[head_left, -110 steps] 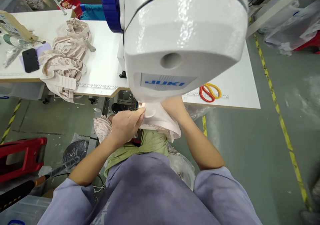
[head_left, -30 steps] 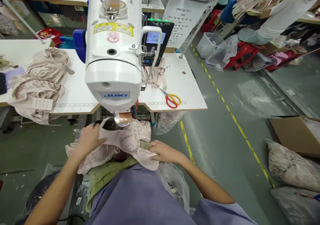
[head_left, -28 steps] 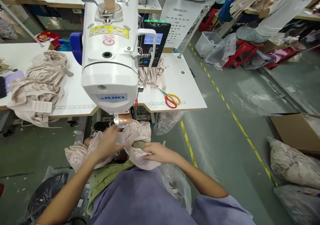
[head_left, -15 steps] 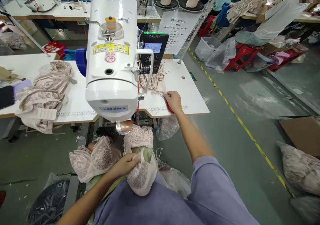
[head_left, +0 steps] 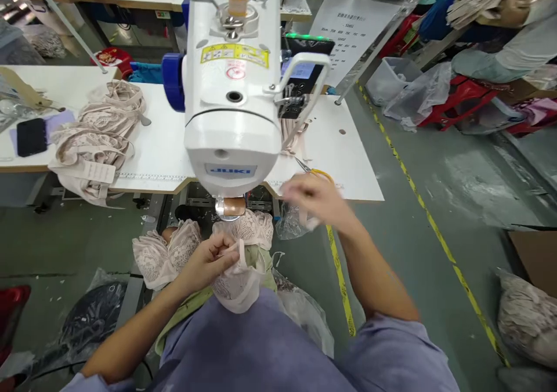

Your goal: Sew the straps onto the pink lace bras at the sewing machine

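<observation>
My left hand (head_left: 213,261) is closed on the edge of a pale pink lace bra (head_left: 237,290) above my lap. The bra's other cup (head_left: 256,228) lies further forward, below the sewing machine's head (head_left: 232,148). Over the table's front edge my right hand (head_left: 315,200) is curled and smeared by motion. A short beige strap (head_left: 308,221) appears to hang from its fingers. Just behind that hand lie scissors (head_left: 319,173) with orange handles, partly hidden by it. Beige straps (head_left: 293,137) lie in a bundle beside the machine, partly covered by its guard.
Another lace bra (head_left: 167,253) rests left of my lap. A heap of beige bras or straps (head_left: 100,137) and a black phone (head_left: 31,137) occupy the left tabletop. Plastic bags (head_left: 304,308) hang at my right. Taped floor and a plastic bin (head_left: 391,79) lie beyond the table.
My right hand has left the strap bundle and scissors and come nearer, over the table edge, with a strap seemingly in it. The left hand still grips the bra. The view has tilted down.
</observation>
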`<state>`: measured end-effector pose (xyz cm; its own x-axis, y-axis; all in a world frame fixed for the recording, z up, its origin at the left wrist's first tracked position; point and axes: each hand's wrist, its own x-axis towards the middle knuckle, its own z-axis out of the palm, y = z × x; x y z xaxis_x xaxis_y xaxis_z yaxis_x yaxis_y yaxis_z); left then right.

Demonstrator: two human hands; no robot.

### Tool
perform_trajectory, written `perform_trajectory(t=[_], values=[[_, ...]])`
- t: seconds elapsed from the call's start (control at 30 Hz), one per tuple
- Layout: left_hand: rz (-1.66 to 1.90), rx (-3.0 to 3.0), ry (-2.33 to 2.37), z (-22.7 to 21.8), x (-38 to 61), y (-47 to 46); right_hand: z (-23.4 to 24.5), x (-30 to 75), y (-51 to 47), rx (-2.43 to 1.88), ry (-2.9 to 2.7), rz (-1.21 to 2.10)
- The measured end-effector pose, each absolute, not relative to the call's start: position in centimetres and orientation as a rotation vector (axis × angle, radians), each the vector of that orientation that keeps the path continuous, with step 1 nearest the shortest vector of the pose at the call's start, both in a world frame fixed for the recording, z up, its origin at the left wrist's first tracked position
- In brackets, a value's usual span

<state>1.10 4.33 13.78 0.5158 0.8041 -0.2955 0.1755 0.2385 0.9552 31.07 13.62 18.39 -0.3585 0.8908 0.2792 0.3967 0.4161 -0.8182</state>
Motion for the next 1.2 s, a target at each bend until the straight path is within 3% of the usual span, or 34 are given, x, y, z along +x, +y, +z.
perform_trajectory(t=[0.07,0.17,0.37,0.53,0.73,0.97,1.2], values=[[0.548,1.431,0.967,15.0,0.9,3.7,17.2,27.9,9.5,-1.02,-2.315,1.094],[0.482,1.648,1.073,15.7,1.0,3.2,14.7,24.5,5.8,-1.074,-2.469,1.156],[0.217,1.597,1.078,14.4,0.5,3.9,13.0,23.0,5.0,-1.093,-2.364,1.251],[0.417,1.515,1.11,14.1,0.1,4.2,10.8,23.1,4.0,-1.331,-1.907,1.063],[0.502,1.393,1.064,14.6,1.5,2.8,7.4,20.7,1.9,-1.182,-1.346,1.905],[0.465,1.343,1.135,13.5,1.4,2.9,9.2,21.9,3.6,-1.265,-0.789,1.576],[0.522,1.597,1.306,13.0,1.3,3.5,12.0,22.3,3.0,-1.145,-1.307,1.784]])
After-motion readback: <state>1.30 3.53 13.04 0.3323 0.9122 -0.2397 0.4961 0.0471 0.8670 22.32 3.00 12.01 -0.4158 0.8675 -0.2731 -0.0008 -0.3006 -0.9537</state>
